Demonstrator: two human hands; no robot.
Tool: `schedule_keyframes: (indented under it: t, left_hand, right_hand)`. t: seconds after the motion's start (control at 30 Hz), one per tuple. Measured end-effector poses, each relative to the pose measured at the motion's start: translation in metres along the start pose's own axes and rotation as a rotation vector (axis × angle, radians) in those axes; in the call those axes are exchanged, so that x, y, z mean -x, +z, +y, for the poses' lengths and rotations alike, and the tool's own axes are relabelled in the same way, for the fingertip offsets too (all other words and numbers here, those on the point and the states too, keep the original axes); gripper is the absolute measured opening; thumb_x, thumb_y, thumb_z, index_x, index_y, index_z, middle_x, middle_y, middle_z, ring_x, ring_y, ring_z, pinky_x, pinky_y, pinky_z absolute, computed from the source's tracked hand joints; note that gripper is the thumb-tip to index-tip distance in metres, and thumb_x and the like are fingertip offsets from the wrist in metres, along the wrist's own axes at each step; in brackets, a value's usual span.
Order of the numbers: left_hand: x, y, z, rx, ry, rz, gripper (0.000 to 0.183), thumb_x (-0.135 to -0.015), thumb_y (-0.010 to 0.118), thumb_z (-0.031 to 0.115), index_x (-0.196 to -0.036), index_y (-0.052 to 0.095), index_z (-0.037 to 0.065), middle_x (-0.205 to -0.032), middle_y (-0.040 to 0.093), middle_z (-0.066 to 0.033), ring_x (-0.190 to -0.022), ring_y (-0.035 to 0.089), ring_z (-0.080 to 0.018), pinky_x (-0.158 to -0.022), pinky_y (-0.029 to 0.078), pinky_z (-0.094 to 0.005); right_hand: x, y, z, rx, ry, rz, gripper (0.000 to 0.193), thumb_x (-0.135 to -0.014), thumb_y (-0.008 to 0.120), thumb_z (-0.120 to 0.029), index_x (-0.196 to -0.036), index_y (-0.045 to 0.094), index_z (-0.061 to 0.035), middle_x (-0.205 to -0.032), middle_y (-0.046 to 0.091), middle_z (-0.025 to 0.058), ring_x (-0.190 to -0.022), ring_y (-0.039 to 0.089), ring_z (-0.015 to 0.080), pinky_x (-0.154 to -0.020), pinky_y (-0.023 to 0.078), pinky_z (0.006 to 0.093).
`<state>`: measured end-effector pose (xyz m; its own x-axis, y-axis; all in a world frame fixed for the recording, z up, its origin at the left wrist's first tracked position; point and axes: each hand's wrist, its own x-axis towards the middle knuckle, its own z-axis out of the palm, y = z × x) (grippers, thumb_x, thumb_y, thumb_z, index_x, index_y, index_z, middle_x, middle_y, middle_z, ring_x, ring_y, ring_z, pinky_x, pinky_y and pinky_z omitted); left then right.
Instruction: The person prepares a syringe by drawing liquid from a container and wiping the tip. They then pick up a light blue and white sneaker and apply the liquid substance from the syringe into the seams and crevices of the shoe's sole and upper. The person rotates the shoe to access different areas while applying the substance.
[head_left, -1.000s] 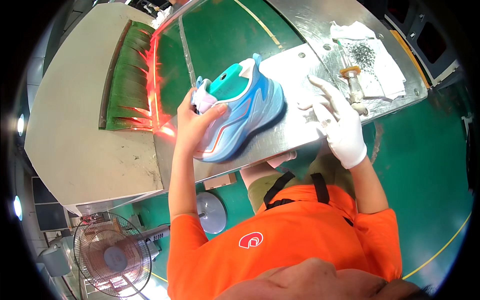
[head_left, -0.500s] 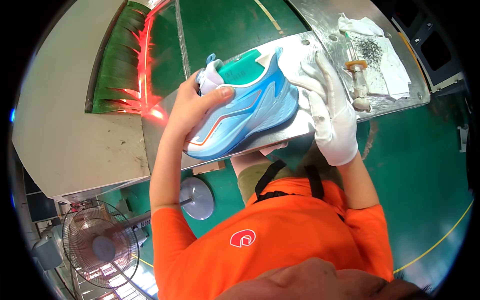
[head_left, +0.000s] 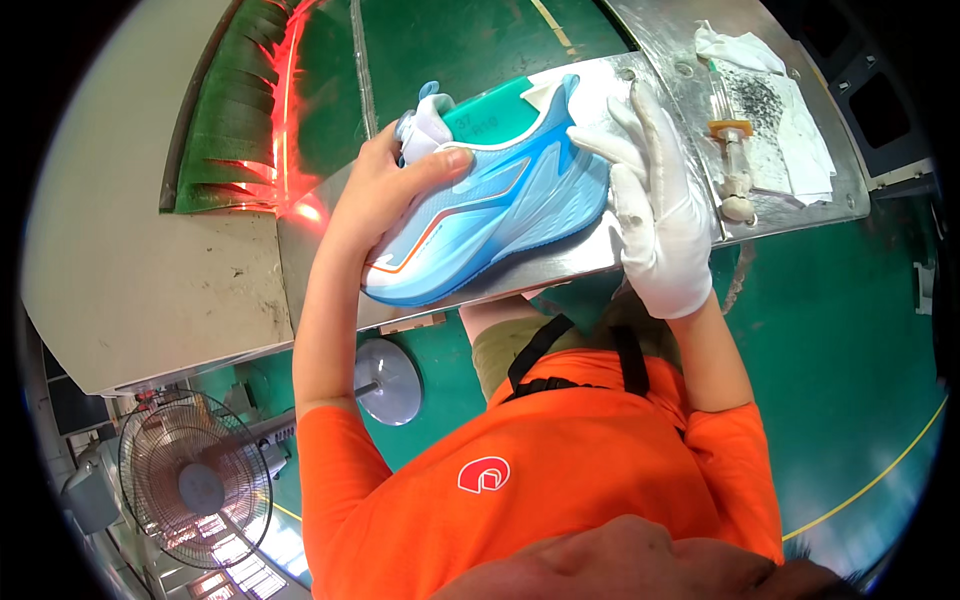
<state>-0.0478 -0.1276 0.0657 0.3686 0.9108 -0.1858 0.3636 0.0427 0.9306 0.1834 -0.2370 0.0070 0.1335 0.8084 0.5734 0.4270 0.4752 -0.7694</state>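
A light-blue sneaker (head_left: 500,210) with an orange line on its side lies over the metal table edge, toe to the left and heel to the right. Inside its opening sits a green shoe last (head_left: 490,115). My bare left hand (head_left: 400,185) grips the shoe near the tongue and laces, thumb on the near side, its other fingers hidden behind. In a white glove, my right hand (head_left: 660,220) is beside the heel, fingers stretched and spread. Its fingertips are close to the heel; whether they touch it I cannot tell.
Right of the shoe, a brush-like tool with an orange collar (head_left: 732,130) lies beside black-speckled white cloths (head_left: 800,140). A green strip curtain (head_left: 225,120) glowing red hangs at the left, by a green conveyor belt (head_left: 480,40). A fan (head_left: 200,485) stands at lower left.
My right hand has come slightly closer to the shoe's heel. The left hand keeps its grip, and the shoe has shifted very little. The whole view has moved a little.
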Motion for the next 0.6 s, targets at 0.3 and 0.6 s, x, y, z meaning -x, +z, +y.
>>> schedule_keyframes:
  t: [0.3,0.6]
  left_hand:
    - [-0.004,0.0,0.002,0.006,-0.023,-0.011,0.07,-0.074,0.082,0.028,-0.128,0.052,-0.005,-0.11,0.064,-0.0131,-0.098,0.062,-0.0175,-0.089,0.048,-0.0306]
    - [-0.001,0.002,0.001,-0.014,-0.032,0.005,0.07,-0.074,0.082,0.029,-0.128,0.053,-0.004,-0.111,0.064,-0.013,-0.099,0.061,-0.0181,-0.091,0.048,-0.0307]
  right_hand:
    - [-0.007,0.006,0.012,0.158,-0.171,0.029,0.048,-0.096,0.043,-0.016,-0.142,0.038,-0.0029,-0.113,0.069,0.0039,-0.107,0.062,0.0295,-0.114,0.021,0.0531]
    - [-0.014,0.006,0.007,0.468,-0.362,-0.01,0.051,-0.09,0.056,-0.006,-0.14,0.045,-0.0088,-0.112,0.07,0.0003,-0.114,0.063,0.0245,-0.113,0.018,0.0534]
